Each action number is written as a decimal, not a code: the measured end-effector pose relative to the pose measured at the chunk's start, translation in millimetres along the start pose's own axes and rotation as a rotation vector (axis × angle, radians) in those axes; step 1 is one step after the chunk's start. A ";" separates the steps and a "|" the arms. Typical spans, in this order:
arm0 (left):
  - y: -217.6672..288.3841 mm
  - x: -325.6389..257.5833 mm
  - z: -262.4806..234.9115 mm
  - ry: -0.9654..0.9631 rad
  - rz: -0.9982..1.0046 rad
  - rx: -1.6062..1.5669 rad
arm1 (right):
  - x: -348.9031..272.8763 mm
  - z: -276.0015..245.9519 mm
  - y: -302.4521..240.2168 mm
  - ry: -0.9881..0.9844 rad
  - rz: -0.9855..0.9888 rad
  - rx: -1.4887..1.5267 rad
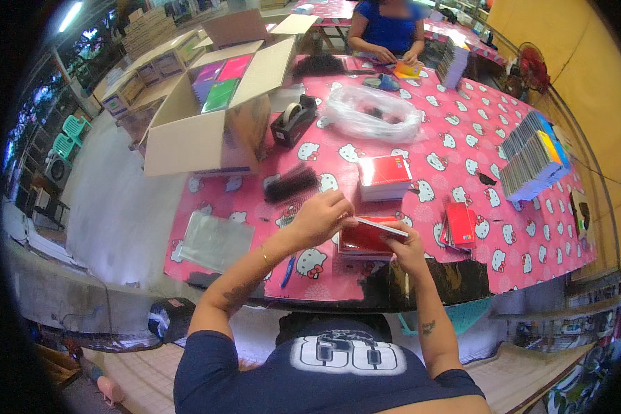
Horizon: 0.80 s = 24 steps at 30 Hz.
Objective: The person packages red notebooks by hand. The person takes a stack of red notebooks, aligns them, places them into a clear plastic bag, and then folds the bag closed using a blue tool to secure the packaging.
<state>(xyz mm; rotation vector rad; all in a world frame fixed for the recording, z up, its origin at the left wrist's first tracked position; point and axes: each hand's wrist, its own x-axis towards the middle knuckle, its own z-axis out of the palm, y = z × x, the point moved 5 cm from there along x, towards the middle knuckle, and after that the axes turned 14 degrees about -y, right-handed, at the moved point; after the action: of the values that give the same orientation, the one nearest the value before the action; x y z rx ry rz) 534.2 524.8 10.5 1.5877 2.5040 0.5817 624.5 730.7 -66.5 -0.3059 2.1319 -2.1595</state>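
Left hand [322,215] and right hand [401,246] are raised together above the red notebook stack [363,239]. Both pinch one thin red notebook [381,226], held nearly flat. The left hand is curled, knuckles up; its fingertips are hidden. The stack lies near the table [531,241] edge closest to the person.

Glossy plastic tablecloth [462,159], matt cardboard box [200,138]
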 end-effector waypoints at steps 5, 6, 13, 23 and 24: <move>37.6 -7.9 15.7 0.419 -0.126 0.292 | -2.2 3.5 -7.2 0.024 -0.027 0.005; 35.6 -10.5 19.0 0.461 -0.130 0.196 | -1.1 4.6 -7.7 0.017 -0.029 0.007; 13.1 -9.4 14.9 0.072 -0.222 -0.041 | 2.0 0.0 -4.0 -0.029 -0.066 0.004; 31.3 2.9 70.8 0.311 -0.439 0.516 | 2.7 -6.8 0.5 -0.003 -0.066 -0.028; 28.5 8.5 56.5 0.227 -0.548 0.604 | 4.1 -5.1 -1.5 -0.019 -0.080 -0.003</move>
<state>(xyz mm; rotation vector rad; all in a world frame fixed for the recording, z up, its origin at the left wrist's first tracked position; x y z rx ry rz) 571.5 557.4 -29.7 0.8802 3.3048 -0.0878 619.6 734.9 -64.7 -0.4169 2.1488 -2.1861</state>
